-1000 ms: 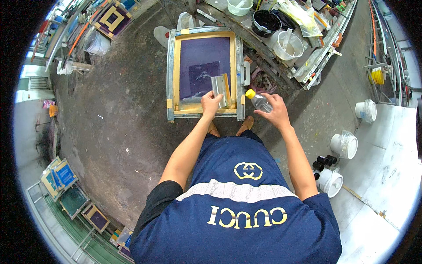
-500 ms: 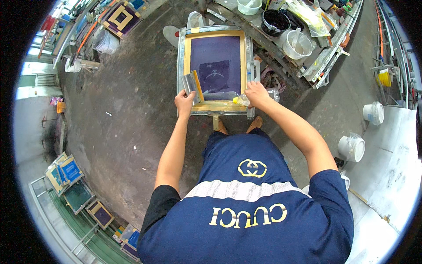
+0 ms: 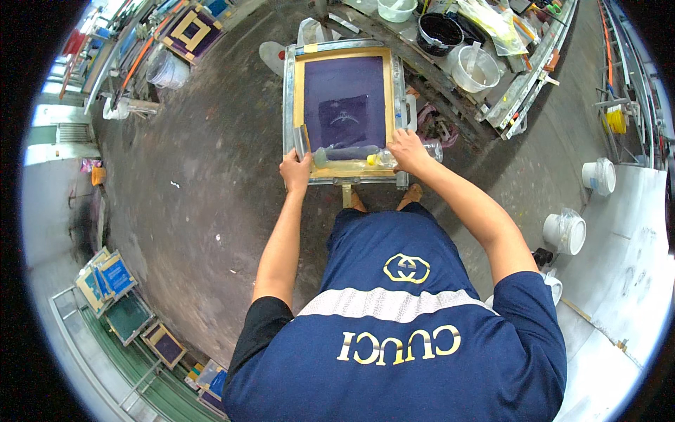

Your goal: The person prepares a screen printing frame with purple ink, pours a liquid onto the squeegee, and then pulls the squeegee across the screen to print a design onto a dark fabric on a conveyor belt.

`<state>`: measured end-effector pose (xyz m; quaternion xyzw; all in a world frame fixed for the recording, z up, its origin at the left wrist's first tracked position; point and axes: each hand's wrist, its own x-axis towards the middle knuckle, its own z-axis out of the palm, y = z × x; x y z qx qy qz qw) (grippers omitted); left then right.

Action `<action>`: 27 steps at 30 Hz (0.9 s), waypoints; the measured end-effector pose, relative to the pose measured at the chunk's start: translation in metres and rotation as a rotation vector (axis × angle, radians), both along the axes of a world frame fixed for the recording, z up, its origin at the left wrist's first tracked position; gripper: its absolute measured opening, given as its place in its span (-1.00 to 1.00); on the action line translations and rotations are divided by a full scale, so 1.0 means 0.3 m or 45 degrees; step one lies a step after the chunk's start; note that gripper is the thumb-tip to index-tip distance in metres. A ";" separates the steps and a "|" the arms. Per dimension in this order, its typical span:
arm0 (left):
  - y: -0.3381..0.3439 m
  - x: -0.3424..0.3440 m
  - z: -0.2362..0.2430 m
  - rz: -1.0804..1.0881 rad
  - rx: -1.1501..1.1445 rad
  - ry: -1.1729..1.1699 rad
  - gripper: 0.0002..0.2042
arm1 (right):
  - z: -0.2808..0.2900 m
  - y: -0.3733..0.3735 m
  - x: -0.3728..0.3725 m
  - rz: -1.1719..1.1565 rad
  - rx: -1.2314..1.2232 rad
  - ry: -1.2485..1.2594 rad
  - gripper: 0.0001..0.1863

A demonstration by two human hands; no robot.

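Observation:
A silk-screen frame [image 3: 387, 70] with yellow edging and dark purple mesh lies in front of me; a pale curved mark [image 3: 344, 118] shows on a darker square of the mesh. At the frame's near left corner, my left hand [image 3: 295, 171] is closed on a squeegee [image 3: 302, 141], which is turned nearly edge-on. My right hand [image 3: 408, 150] grips a clear plastic bottle [image 3: 434, 149] with a yellow tip, tilted sideways over the near right part of the frame. Beneath the tip, a greyish translucent band [image 3: 348, 152] runs along the mesh's near edge.
To the right of the frame, a bench [image 3: 492, 105] carries a black tub [image 3: 439, 34] and a whitish tub [image 3: 474, 69]. White buckets [image 3: 564, 234] stand on the right. Other screens [image 3: 126, 316] lean at the lower left. A clear bucket [image 3: 167, 68] is at the upper left.
The squeegee in my left hand has turned from showing its flat face to nearly edge-on. My right hand has shifted the bottle slightly left, its yellow tip further over the mesh.

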<state>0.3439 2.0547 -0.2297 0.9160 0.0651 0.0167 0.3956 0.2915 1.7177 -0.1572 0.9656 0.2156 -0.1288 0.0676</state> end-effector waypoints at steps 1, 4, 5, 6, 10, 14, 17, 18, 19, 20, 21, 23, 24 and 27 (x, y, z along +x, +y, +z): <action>-0.047 -0.013 -0.009 0.014 -0.020 -0.035 -0.72 | 0.008 -0.020 -0.018 -0.044 0.037 -0.070 -0.35; -0.214 -0.020 -0.036 -0.049 -0.171 0.061 -0.74 | 0.022 -0.100 -0.075 -0.230 0.188 -0.216 -0.26; -0.269 -0.026 -0.060 -0.065 -0.270 -0.004 -0.75 | 0.044 -0.108 -0.087 -0.303 0.237 -0.227 -0.25; -0.337 -0.036 -0.050 -0.034 -0.386 0.016 -0.75 | 0.069 -0.122 -0.104 -0.382 0.281 -0.231 -0.25; -0.525 -0.078 -0.020 -0.031 -0.708 0.099 -0.72 | 0.145 -0.184 -0.175 -0.603 0.416 -0.334 -0.23; -0.534 -0.113 -0.055 -0.167 -0.547 0.214 -0.73 | 0.185 -0.228 -0.235 -0.672 0.543 -0.426 -0.19; -0.396 -0.089 -0.114 -0.111 -0.688 0.119 -0.76 | 0.200 -0.240 -0.266 -0.690 0.632 -0.460 -0.19; -0.341 -0.064 -0.090 -0.108 -0.541 0.171 -0.77 | 0.197 -0.251 -0.286 -0.713 0.645 -0.462 -0.19; -0.267 -0.036 -0.087 -0.086 -0.407 0.113 -0.77 | 0.197 -0.248 -0.296 -0.721 0.672 -0.457 -0.19; -0.235 -0.021 -0.030 -0.059 -0.249 0.087 -0.78 | 0.194 -0.256 -0.317 -0.743 0.694 -0.472 -0.19; -0.189 -0.001 0.000 -0.013 -0.254 0.056 -0.77 | 0.196 -0.255 -0.329 -0.778 0.694 -0.472 -0.19; -0.116 0.023 0.040 0.022 -0.153 -0.046 -0.78 | 0.200 -0.255 -0.351 -0.839 0.687 -0.469 -0.19; -0.096 0.021 0.025 0.018 -0.050 -0.063 -0.78 | 0.198 -0.253 -0.354 -0.844 0.727 -0.483 -0.19; -0.098 0.004 0.002 -0.021 0.117 -0.110 -0.81 | 0.202 -0.247 -0.362 -0.852 0.770 -0.477 -0.19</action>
